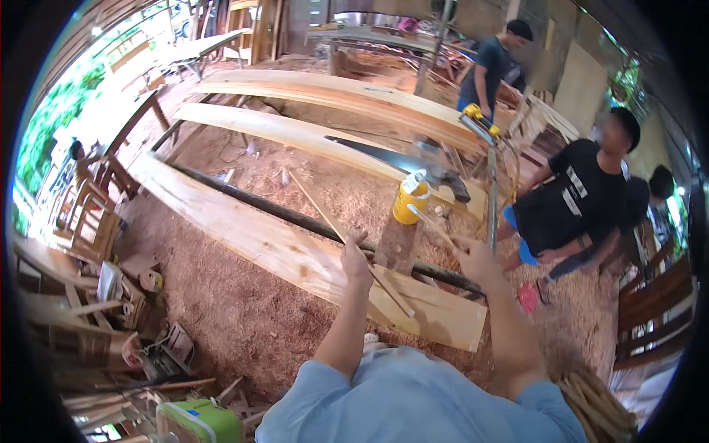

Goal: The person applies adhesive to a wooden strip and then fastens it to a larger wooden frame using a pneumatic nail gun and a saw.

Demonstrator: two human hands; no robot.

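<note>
My left hand [357, 260] is closed around a long, thin wooden strip [317, 201], which slants over the nearest plank [244, 229]. In my right hand [474, 258] is a thin stick [437, 230], its pale far end beside a yellow tub [405, 213]. Something white shows at the top of the tub; its contents are hidden. The tub stands on a short board [397, 249] just beyond the nearest plank. Farther off, a handsaw [377, 151] lies across the middle plank [273, 133], its dark handle toward the right.
More long boards [317, 87] lie behind, with a yellow power tool [480, 122] at their right end. Three people stand at the right, one in a black shirt [572, 192] closest. A green box [198, 421] and wood scraps crowd the lower left. Shavings cover the ground.
</note>
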